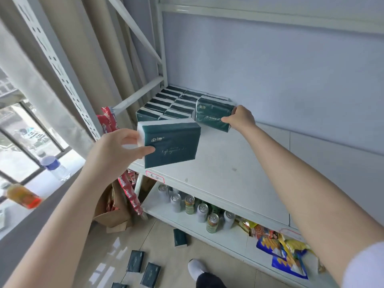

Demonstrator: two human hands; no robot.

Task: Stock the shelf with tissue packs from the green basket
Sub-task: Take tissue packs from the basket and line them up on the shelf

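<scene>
a: status?
b: shelf (228, 163) board is mostly bare. rows of packs (166, 104) stand on edge in the back left corner. green basket is not in view.
a: risks?
b: two. left pack (172, 145) hangs in the air at the shelf's front edge, gripped by one short end only. soft wrap, long overhang, so it could sag, slip and drop to the floor (166, 256), where loose packs (135, 261) already lie. second, the right pack (214, 115) sits tilted against the end of the rows. a push at that angle could topple the nearest ones or leave it crooked.
a: hands?
b: left hand (122, 150): thumb on the front face, fingers (128, 136) curled over the white end, pinching it. right hand (242, 118): thumb on the near face, fingers over the top of the far end, clamped on its pack. can't tell if that pack rests on the board yet.
</scene>
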